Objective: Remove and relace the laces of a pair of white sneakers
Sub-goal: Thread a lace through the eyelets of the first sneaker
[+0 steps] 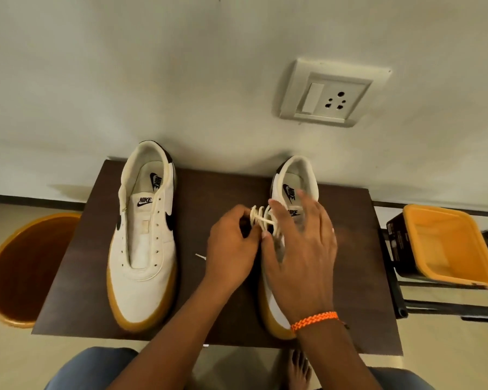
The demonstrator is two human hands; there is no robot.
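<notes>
Two white sneakers stood on a dark brown table (214,192), well apart, their long axes running near to far, gum-soled toes toward the person and heel openings toward the far wall. The left sneaker (143,249) had bare eyelets, no lace in them. The right sneaker (290,192) was mostly hidden under the hands; only its heel opening and a bit of its toe showed. One cream lace (261,218) was bunched in loops over that shoe's eyelet area, between the two hands. The left hand (231,246) had its fingers curled and pinched on the lace at the left of the loops. The right hand (302,249), with one orange braided band (314,319) at the wrist, lay over the shoe with fingers spread and fairly straight, thumb touching the lace. One small white lace tip (200,257) showed on the table just left of the left hand.

Left of the table stood one round orange-rimmed stool (20,266); right of it, one orange tub (448,243). One wall socket (327,94) sat on the far wall.
</notes>
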